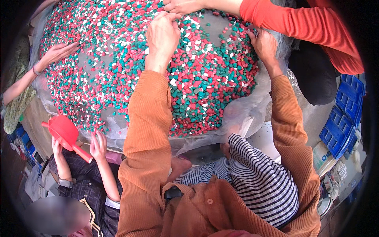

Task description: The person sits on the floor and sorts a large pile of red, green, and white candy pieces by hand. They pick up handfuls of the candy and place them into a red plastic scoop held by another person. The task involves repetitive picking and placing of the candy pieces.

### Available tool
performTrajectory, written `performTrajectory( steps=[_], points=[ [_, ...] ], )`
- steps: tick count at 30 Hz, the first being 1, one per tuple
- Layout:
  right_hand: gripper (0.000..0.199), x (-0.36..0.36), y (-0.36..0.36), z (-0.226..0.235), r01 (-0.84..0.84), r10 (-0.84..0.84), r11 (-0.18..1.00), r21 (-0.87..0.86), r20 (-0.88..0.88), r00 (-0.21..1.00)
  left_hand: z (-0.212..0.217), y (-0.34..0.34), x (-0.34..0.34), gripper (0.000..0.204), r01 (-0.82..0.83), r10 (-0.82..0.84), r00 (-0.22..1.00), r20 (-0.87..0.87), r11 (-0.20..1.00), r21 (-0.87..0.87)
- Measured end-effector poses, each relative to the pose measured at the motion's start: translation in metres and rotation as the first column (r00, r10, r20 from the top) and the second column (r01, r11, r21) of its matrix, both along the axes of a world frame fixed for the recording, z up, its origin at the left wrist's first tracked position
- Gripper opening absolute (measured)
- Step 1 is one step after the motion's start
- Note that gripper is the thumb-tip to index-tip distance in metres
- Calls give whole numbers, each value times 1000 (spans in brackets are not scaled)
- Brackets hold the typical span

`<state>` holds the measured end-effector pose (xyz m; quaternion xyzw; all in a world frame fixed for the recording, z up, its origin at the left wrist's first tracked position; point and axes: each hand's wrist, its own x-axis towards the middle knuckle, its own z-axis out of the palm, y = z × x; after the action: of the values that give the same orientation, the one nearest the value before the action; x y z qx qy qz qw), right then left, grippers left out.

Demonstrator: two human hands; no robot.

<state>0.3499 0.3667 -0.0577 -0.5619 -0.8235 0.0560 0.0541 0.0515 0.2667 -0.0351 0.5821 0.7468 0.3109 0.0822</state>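
Observation:
A broad heap of small red, green and white pebble-like pieces (197, 83) lies on clear plastic sheeting (237, 118). My left hand (162, 37), in an orange ribbed sleeve, reaches far over the heap with its fingertips pinched together among the pieces; what it grips is too small to make out. My right hand (263, 45) rests at the heap's right edge, fingers curled down into the pieces and sheeting. Close to my left fingertips is another person's hand (182, 6) in a red sleeve, coming from the top.
A person at lower left holds a red plastic scoop (65, 132) by the heap's edge. Another person's hand (59, 51) rests on the pieces at far left. Blue compartment trays (341, 118) stand at the right. A black round object (314, 73) sits right of the heap.

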Motion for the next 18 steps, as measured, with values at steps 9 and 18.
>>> performTrajectory(
  steps=[9,18],
  points=[
    [23,-28,-24,21,-100,42,981,-165,-320,946,-14,3,14,11,80,-119,968,-223,981,-176],
    [18,-98,-80,72,-361,123,911,-199,-704,699,21,-50,41,33,-16,170,-496,851,979,-204]
  ],
)
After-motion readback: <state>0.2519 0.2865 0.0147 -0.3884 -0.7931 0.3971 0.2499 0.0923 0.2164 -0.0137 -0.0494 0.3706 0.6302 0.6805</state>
